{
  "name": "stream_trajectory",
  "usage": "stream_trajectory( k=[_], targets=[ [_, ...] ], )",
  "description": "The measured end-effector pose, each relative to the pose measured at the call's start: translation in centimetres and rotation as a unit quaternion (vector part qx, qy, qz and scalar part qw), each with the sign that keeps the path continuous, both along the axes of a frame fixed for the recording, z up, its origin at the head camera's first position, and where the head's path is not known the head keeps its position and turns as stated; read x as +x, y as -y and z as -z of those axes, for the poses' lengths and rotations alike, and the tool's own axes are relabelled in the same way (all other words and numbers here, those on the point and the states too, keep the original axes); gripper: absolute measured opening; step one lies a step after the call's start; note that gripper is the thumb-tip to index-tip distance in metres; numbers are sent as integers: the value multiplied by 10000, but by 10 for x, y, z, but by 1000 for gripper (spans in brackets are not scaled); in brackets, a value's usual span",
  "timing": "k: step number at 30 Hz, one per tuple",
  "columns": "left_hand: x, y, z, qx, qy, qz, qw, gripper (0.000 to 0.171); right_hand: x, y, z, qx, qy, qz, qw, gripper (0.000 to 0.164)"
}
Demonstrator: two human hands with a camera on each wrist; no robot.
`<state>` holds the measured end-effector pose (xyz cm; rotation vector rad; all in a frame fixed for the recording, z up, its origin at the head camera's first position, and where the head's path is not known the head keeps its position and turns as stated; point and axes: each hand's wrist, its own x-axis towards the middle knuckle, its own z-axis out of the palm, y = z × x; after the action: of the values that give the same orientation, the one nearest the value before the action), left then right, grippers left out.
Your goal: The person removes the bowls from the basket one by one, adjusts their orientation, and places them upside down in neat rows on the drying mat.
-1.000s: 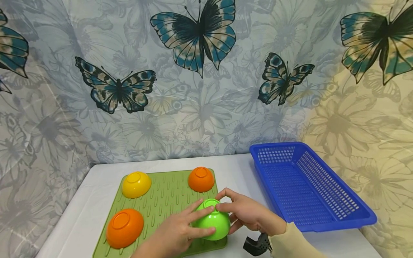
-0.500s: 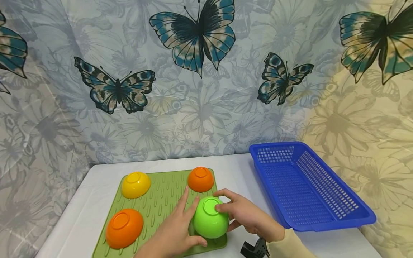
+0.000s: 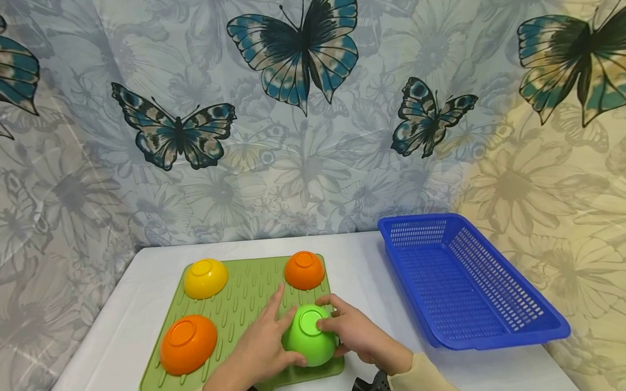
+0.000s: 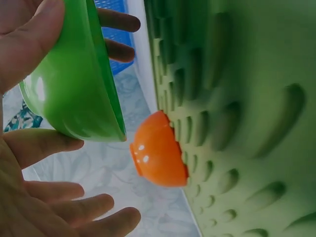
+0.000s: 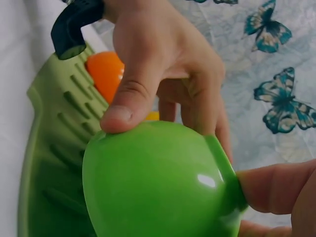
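Observation:
A light green bowl (image 3: pixel 312 336) is held upside down, slightly tilted, close over the front right part of the green ridged mat (image 3: pixel 254 282). My right hand (image 3: pixel 359 331) grips it from the right, its thumb on the base and other fingers around the side. On the opposite side, my left hand (image 3: pixel 264 336) holds it between thumb and index finger; the remaining fingers (image 4: pixel 108 222) spread away from it. A gap shows between the bowl's rim and the mat in the left wrist view. Behind it, an orange bowl (image 3: pixel 304 270) lies upside down on the mat.
A yellow bowl (image 3: pixel 206 278) and another orange bowl (image 3: pixel 188 345) rest upside down along the mat's left side. To the right, a blue plastic basket (image 3: pixel 430 304) stands on the white-covered table (image 3: pixel 357 260). A butterfly-print cloth (image 3: pixel 313 190) hangs behind.
The left fingers came off the green bowl's front and spread, then closed in to its left side. Both hands and the bowl have shifted slightly left over the mat.

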<state>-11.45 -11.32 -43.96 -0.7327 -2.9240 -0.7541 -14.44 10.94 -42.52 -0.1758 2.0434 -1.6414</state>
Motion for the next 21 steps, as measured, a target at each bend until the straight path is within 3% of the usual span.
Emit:
stream_trajectory(
  k=[6,12,18,21],
  targets=[
    [1,1,11,-29,106,153,9998,99,6,4,8,217,-18,95,9997,41],
    [1,2,20,-82,295,203,9993,100,11,9,12,727,-522,53,9960,43],
    [1,-1,27,-196,279,245,9991,97,15,12,13,1860,-1507,-260,9706,35],
    [0,-1,29,-229,139,274,9993,94,15,12,12,2139,-1780,-345,9599,33]
  ],
)
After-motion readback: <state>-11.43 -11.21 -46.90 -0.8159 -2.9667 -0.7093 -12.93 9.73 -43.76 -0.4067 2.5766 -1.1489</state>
